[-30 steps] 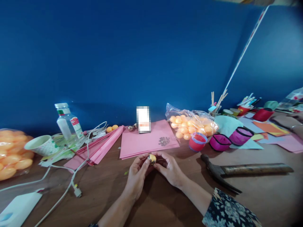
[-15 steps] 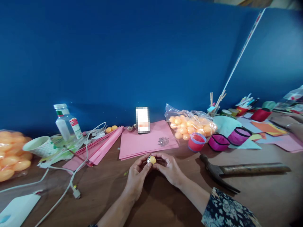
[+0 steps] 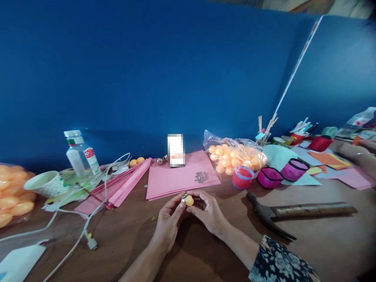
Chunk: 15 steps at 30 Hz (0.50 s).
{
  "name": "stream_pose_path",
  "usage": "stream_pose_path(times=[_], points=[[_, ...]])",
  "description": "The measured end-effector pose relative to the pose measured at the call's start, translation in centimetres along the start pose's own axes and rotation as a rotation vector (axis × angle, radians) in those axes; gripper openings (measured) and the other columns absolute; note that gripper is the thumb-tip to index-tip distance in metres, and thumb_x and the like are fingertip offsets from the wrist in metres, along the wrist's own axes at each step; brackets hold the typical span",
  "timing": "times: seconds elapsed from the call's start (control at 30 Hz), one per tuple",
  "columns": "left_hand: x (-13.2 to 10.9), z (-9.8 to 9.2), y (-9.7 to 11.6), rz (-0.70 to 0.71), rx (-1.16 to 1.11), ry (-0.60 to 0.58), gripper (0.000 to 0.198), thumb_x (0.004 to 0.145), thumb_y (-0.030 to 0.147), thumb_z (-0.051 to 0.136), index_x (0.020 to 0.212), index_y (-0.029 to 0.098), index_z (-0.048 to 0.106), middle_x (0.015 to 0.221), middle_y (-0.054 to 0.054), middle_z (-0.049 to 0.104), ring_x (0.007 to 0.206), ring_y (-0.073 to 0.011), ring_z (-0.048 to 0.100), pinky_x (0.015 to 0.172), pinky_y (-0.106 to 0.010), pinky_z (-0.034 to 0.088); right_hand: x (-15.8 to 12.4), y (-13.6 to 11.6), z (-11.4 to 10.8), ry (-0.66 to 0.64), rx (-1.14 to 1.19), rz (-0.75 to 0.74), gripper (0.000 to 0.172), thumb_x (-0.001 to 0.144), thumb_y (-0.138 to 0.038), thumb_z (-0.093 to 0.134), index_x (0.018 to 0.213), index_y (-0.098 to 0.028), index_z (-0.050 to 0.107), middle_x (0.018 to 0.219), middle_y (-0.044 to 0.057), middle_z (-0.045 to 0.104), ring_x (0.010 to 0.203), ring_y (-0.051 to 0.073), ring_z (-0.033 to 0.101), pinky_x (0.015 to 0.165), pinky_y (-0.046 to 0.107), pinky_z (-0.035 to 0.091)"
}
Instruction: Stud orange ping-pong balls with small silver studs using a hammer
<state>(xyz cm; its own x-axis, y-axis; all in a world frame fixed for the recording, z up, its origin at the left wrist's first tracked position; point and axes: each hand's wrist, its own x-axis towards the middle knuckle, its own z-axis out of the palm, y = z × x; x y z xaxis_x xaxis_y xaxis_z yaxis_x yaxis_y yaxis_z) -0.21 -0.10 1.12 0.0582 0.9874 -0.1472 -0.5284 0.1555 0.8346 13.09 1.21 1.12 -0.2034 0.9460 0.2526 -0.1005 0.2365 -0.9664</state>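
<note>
Between my two hands is a small orange ball (image 3: pixel 189 201), with shiny silver pieces covering its left side. My left hand (image 3: pixel 168 220) pinches the silver side between thumb and fingers. From the other side, the curled fingers and thumb of my right hand (image 3: pixel 209 211) close around the ball. Just beyond my fingers lie stacked pink sheets (image 3: pixel 170 182), bearing a cluster of small silver pieces (image 3: pixel 201 177). At the back of the sheets are shiny silver balls (image 3: pixel 160 160), partly hidden by an upright blurred-out rectangle (image 3: pixel 176 150).
A claw hammer (image 3: pixel 308 210) lies right of my hands. Behind it stand a red tub (image 3: pixel 242 177), purple pouches (image 3: pixel 270 177) and a bag of orange balls (image 3: pixel 232 154). Leftward are a white cable (image 3: pixel 88 223), paper cup (image 3: pixel 47 183) and bottle (image 3: pixel 79 154). Another person's hand (image 3: pixel 352 150) reaches in at right.
The ball has turned slightly in my fingers, and more of its silver side shows. At the right edge, the other person's hand and forearm have shifted. The view has moved a little.
</note>
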Motion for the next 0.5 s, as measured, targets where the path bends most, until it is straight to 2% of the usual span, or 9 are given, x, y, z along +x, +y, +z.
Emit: stream_pose_path(times=[0.2, 0.3, 0.4, 0.5], points=[[-0.05, 0.09, 0.05, -0.003, 0.009, -0.017, 0.036, 0.067, 0.027, 0.066, 0.101, 0.017, 0.06, 0.101, -0.008, 0.065, 0.088, -0.0188, 0.061, 0.079, -0.032, 0.048, 0.13, -0.47, -0.39, 0.007, -0.208, -0.092, 0.034, 0.069, -0.015, 0.063, 0.103, -0.021, 0.058, 0.099, 0.004, 0.061, 0.088, 0.017, 0.057, 0.081, 0.031, 0.047], [-0.14, 0.15, 0.13, -0.002, -0.008, -0.041, 0.032, 0.07, 0.026, 0.064, 0.101, 0.019, 0.058, 0.102, -0.006, 0.063, 0.091, -0.0182, 0.06, 0.079, -0.03, 0.048, -0.02, -0.58, -0.38, 0.006, -0.288, -0.112, 0.04, 0.071, -0.014, 0.061, 0.11, -0.022, 0.054, 0.106, 0.006, 0.057, 0.095, 0.018, 0.054, 0.083, 0.031, 0.045], [-0.1, 0.06, 0.16, -0.002, -0.003, -0.041, 0.03, 0.067, 0.024, 0.067, 0.095, 0.017, 0.058, 0.097, -0.006, 0.064, 0.09, -0.0171, 0.06, 0.077, -0.026, 0.048, -0.14, -0.51, -0.32, 0.0, -0.345, -0.129, 0.044, 0.07, -0.017, 0.064, 0.112, -0.024, 0.053, 0.107, 0.006, 0.057, 0.1, 0.019, 0.051, 0.088, 0.034, 0.042], [0.04, -0.03, 0.17, -0.01, -0.001, -0.044, 0.033, 0.063, 0.023, 0.07, 0.092, 0.017, 0.058, 0.094, -0.006, 0.065, 0.088, -0.0171, 0.061, 0.075, -0.025, 0.049, -0.1, -0.51, -0.33, -0.004, -0.368, -0.135, 0.04, 0.07, -0.017, 0.064, 0.108, -0.023, 0.056, 0.102, 0.005, 0.059, 0.097, 0.019, 0.053, 0.087, 0.034, 0.042]])
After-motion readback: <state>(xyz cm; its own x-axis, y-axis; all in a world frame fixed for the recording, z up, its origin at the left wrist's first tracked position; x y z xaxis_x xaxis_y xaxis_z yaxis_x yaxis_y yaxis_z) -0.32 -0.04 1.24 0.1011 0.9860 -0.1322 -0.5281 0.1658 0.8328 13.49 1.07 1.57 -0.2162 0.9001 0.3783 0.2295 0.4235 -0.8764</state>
